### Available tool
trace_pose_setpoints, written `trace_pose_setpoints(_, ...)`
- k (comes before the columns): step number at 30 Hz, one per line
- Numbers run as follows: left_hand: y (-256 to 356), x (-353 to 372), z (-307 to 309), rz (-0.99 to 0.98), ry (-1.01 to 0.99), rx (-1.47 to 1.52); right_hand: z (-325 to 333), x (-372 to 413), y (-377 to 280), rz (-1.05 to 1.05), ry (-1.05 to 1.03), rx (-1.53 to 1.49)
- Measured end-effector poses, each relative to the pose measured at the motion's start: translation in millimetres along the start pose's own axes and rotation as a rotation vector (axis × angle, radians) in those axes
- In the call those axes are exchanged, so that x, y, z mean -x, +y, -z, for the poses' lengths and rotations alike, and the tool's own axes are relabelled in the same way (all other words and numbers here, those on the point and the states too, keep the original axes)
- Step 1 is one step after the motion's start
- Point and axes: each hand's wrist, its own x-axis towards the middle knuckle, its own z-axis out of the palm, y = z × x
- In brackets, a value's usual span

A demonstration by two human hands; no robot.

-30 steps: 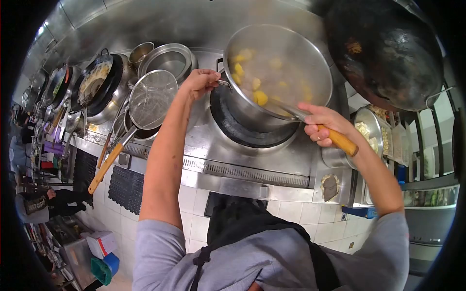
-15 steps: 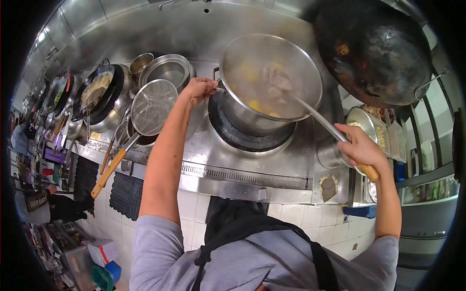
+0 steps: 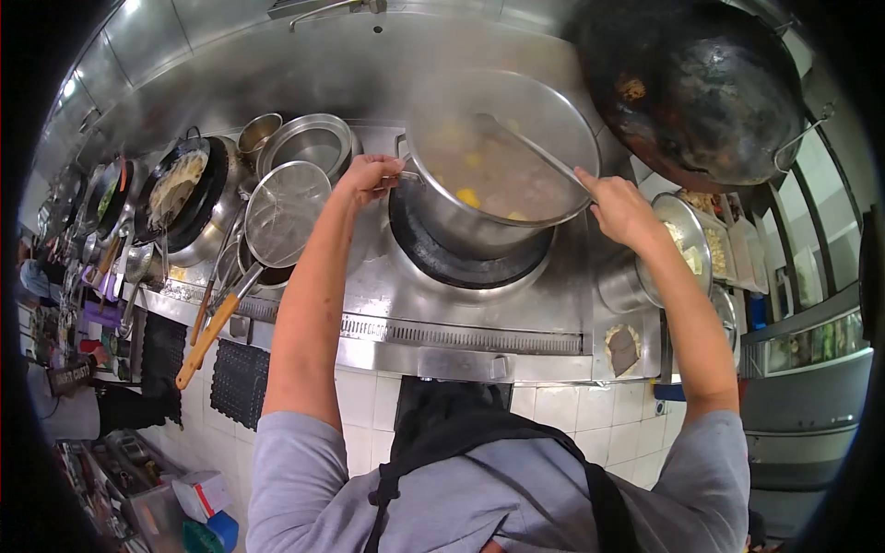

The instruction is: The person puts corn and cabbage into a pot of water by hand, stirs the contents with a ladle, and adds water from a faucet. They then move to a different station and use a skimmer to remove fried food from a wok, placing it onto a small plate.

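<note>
A large steel stockpot (image 3: 479, 229) sits on a black burner ring (image 3: 419, 235), steaming. Cloudy broth (image 3: 544, 180) fills it, with yellow pieces (image 3: 468, 197) and pale lumps showing. My left hand (image 3: 373, 177) is closed around the pot's left side handle. Over the right rim, my right hand (image 3: 616, 205) grips a long-handled metal cooking utensil (image 3: 539, 153), possibly a ladle. Its shaft slants into the pot toward the far left, and its head is hidden in broth and steam. The wooden end of its handle is out of sight behind my right hand and forearm.
A wire strainer (image 3: 289, 214) with a wooden handle rests left of the pot, near a steel basin (image 3: 309, 152). Farther left stand several woks (image 3: 180, 184). A big blackened wok (image 3: 696, 92) leans at upper right. Bowls (image 3: 678, 244) of ingredients stand right. A person (image 3: 74, 401) is at far left.
My right hand has moved up and left to the pot's rim, pushing the utensil deeper across the pot. The pale lumps it had raised have sunk. My left hand stays on the handle.
</note>
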Motion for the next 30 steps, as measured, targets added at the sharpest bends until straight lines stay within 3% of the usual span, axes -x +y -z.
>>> trace_pose_setpoints(5,-1,-1,-2,-0.024,0.025,-0.048,59,56,-6,-0.024,-0.115,0.025)
trace_pose_setpoints(12,-1,-1,0,-0.053,0.017,-0.135,150,128,-20,0.059,0.101,0.033)
trace_pose_setpoints(15,-6,4,-6,-0.151,0.087,-0.111,162,122,-49,-0.077,-0.141,0.008)
trace_pose_setpoints(20,-50,52,-22,-0.313,0.117,0.109,89,95,-47,-0.055,-0.077,-0.068)
trace_pose_setpoints(22,-78,97,-24,-0.281,-0.023,0.116,67,92,-47,-0.048,0.000,-0.082)
trace_pose_setpoints(25,-139,161,-9,-0.156,-0.235,-0.030,34,101,-58,-0.242,0.057,-0.194)
trace_pose_setpoints(26,-153,186,-4,-0.038,-0.262,-0.007,16,108,-59,-0.255,0.147,-0.212)
trace_pose_setpoints(30,-251,248,16,0.124,-0.250,0.099,-39,127,-80,-0.385,0.285,-0.318)
